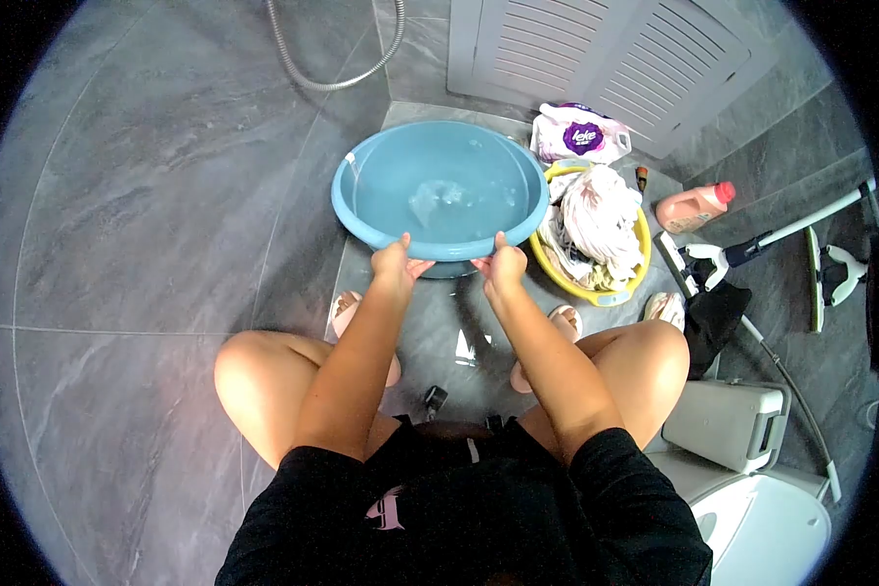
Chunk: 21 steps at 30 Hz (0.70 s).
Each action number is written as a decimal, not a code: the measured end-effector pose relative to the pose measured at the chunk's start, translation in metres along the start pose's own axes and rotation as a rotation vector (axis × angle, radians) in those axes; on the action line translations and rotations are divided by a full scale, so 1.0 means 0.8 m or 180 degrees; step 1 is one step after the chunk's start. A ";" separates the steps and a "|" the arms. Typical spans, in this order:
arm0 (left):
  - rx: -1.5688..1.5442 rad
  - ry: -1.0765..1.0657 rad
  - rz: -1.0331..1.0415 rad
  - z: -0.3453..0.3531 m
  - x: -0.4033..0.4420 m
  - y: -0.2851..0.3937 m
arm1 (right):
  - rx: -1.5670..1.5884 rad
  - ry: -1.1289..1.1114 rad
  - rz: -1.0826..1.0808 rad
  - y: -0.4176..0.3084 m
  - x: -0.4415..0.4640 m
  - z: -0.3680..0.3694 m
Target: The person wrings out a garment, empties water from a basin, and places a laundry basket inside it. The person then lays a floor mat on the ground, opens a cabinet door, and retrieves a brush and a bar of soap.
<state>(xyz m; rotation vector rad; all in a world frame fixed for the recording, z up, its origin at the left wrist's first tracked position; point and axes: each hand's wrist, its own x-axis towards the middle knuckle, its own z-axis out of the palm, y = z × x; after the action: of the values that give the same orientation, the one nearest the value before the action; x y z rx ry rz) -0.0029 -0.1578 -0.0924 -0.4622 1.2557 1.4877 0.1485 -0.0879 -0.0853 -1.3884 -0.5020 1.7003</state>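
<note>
A large blue plastic washbasin (386, 195) is in front of me, its near rim raised off the tiled floor. Inside it I see only a whitish wet patch on the bottom. My left hand (397, 262) grips the near rim left of the middle, thumb on top and fingers underneath. A short way to the right, my right hand (503, 264) holds the same rim likewise. Beside the basin on the right stands a yellow basin (641, 256), heaped with white and light-coloured laundry (601, 220).
Behind the yellow basin lies a white and purple "leke" pack (581, 137). A pink bottle with a red cap (693, 207) and a brush (642, 178) are nearby. Squeegee-like mops (752, 249) lean at right, above a grey bin (723, 425). A shower hose (337, 86) hangs at top.
</note>
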 end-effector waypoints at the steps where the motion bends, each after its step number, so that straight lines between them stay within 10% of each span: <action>1: 0.0010 -0.0005 0.0038 0.004 -0.005 0.002 | -0.0055 0.0009 -0.0005 -0.002 0.001 0.002; 21: 0.0034 -0.0246 -0.0159 0.037 0.010 0.038 | -0.0223 0.0052 0.0143 -0.037 0.031 0.023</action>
<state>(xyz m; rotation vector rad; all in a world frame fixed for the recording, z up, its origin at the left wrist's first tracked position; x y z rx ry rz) -0.0225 -0.1244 -0.0745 -0.4222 1.1829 1.4429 0.1415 -0.0479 -0.0723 -1.4726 -0.5291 1.7203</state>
